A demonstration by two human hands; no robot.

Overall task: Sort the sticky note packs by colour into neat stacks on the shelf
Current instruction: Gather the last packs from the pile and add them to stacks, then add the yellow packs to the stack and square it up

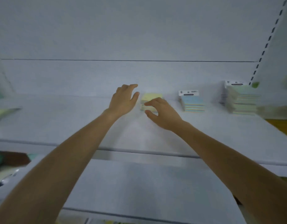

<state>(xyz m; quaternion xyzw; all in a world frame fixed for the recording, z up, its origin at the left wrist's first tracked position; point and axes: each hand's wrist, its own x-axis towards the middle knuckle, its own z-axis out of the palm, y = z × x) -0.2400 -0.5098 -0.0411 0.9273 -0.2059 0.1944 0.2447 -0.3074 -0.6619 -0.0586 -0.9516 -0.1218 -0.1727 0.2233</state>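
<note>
The left hand [123, 101], fingers spread, and the right hand [163, 114], loosely curved and holding nothing, are flanking the yellow stack [151, 96] on the shelf [75, 120], where an uneven squeeze could be skewing or toppling it.

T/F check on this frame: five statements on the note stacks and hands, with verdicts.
1. The left hand is left of the yellow stack. True.
2. The blue stack stands left of the yellow stack. False: it stands to its right.
3. The left hand holds a pack. False: it holds nothing, and its fingers are relaxed.
4. The green stack, farthest right, is the tallest of the three. True.
5. The right hand is over the blue stack. False: it is in front of the yellow stack.
</note>
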